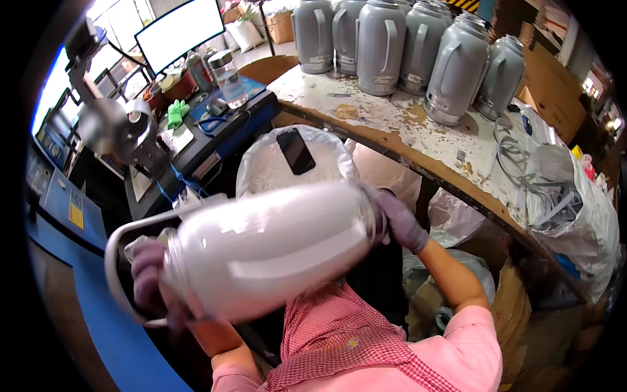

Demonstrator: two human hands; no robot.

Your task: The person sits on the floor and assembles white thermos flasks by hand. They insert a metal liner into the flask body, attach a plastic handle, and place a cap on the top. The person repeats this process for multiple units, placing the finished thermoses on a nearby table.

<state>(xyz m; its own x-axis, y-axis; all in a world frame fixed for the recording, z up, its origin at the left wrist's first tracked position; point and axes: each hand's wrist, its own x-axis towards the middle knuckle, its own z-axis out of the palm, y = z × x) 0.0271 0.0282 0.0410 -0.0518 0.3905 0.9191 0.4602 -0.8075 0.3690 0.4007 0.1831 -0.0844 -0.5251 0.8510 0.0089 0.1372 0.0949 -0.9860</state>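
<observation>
A large light-grey thermos jug (274, 242) lies sideways in the air across the front of my body, slightly blurred. My left hand (149, 274), in a purplish-grey glove, is closed on its left end, by the ringed rim. A curved carrying handle (112, 261) loops out around that hand. At the other end, my right hand (401, 222), gloved alike, grips the jug's edge; some of its fingers are hidden behind the jug. Behind it, a black phone (296, 151) rests on a white plastic-covered bin or stool (255, 160).
Several grey jugs (379, 49) stand upright on a worn bench (405, 130) at the far right. A bag of grey straps (562, 196) hangs by the bench's right end. On the left are a machine (117, 127), a monitor (179, 36), a glass jar (227, 78) and a blue panel (117, 326).
</observation>
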